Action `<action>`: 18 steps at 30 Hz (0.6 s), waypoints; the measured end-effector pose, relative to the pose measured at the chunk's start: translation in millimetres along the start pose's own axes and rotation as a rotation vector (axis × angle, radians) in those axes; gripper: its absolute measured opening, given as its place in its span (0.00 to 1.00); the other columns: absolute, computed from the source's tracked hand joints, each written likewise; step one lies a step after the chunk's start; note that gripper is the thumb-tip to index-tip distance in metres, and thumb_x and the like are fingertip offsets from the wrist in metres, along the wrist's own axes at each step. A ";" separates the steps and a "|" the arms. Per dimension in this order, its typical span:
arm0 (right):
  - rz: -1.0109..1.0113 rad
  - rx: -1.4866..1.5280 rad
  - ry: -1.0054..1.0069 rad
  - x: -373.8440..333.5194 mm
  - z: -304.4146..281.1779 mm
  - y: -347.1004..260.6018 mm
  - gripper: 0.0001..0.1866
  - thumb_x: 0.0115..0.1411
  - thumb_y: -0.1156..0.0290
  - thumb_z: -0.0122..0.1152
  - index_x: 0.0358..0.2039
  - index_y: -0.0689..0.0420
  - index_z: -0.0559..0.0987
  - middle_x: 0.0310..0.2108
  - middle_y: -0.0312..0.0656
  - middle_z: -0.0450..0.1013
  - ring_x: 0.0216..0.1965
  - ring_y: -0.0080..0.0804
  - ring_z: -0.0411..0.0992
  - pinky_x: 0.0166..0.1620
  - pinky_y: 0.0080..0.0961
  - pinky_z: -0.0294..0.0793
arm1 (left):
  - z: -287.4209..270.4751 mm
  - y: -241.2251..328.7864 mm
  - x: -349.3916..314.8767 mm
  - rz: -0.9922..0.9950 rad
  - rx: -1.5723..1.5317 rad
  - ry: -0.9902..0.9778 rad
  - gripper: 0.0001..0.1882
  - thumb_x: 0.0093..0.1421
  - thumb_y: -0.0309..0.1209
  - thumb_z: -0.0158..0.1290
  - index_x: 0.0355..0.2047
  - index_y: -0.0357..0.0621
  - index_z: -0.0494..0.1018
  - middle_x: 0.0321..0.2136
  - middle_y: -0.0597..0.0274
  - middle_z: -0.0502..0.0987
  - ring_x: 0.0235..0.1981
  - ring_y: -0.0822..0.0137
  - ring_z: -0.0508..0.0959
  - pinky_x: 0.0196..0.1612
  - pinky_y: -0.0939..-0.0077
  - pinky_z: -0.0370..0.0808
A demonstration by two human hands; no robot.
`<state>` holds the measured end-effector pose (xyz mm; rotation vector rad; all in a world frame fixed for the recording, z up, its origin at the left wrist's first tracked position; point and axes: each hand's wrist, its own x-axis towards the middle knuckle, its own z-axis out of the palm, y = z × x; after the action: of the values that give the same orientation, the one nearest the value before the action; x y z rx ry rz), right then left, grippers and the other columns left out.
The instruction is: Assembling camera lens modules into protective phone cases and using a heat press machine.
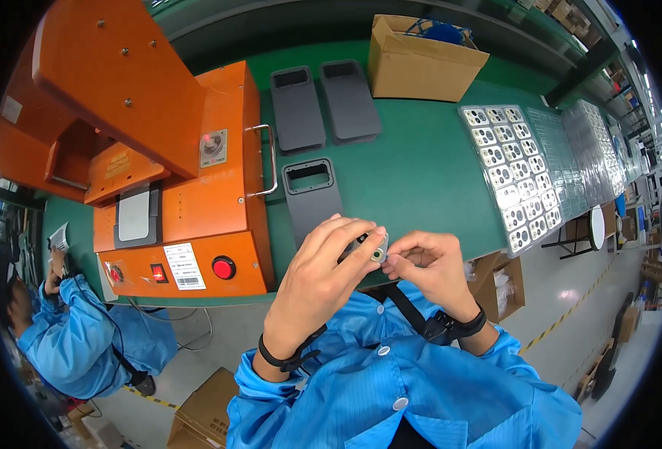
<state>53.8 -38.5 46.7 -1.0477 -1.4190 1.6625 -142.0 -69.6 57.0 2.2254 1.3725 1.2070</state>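
In front of my chest, my left hand (pixel 317 271) grips a small light panel (pixel 379 254) with round dark openings, partly hidden behind the fingers. My right hand (pixel 434 271) is closed in a pinch beside the panel's right edge; whatever lies between thumb and fingertip is too small to make out. Just beyond my left hand lies a dark grey rectangular housing (pixel 313 206) with a window cut in its far end. Two similar housings, one grey (pixel 298 112) and another grey (pixel 352 105), lie side by side farther back on the green table (pixel 413 165).
An orange press machine (pixel 219 202) with a metal handle fills the left. At the back stands a cardboard box (pixel 421 63). A clear tray (pixel 509 172) of similar panels lies right, beside stacked trays (pixel 599 150). Another person in blue (pixel 84 329) sits at far left.
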 end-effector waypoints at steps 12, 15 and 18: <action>0.032 0.007 -0.173 8.2 -16.6 -1.6 0.03 0.51 0.81 0.64 0.27 0.63 0.80 0.25 0.36 0.77 0.27 0.16 0.74 0.31 0.14 0.72 | 9.1 -4.9 -6.5 -0.227 -0.437 -0.186 0.28 0.47 0.21 0.64 0.52 0.37 0.73 0.45 0.54 0.75 0.48 0.57 0.76 0.55 0.64 0.74; 0.096 0.109 -0.220 12.5 -16.8 -3.3 0.03 0.49 0.81 0.63 0.25 0.62 0.79 0.24 0.34 0.77 0.26 0.15 0.73 0.31 0.13 0.70 | 20.5 -15.9 -16.5 -0.287 -0.735 -0.207 0.29 0.49 0.18 0.62 0.54 0.32 0.71 0.48 0.51 0.73 0.51 0.59 0.75 0.56 0.65 0.73; 0.071 0.085 -0.215 10.6 -19.7 -3.6 0.03 0.48 0.82 0.63 0.24 0.61 0.79 0.23 0.33 0.76 0.26 0.14 0.72 0.30 0.13 0.70 | 29.8 -15.2 -19.3 -0.344 -1.091 -0.135 0.27 0.54 0.21 0.61 0.54 0.29 0.69 0.51 0.49 0.71 0.53 0.59 0.73 0.58 0.63 0.71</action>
<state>67.1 -20.1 47.5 -0.9034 -1.4454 1.9168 -132.8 -72.0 19.6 1.2157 0.6909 1.2096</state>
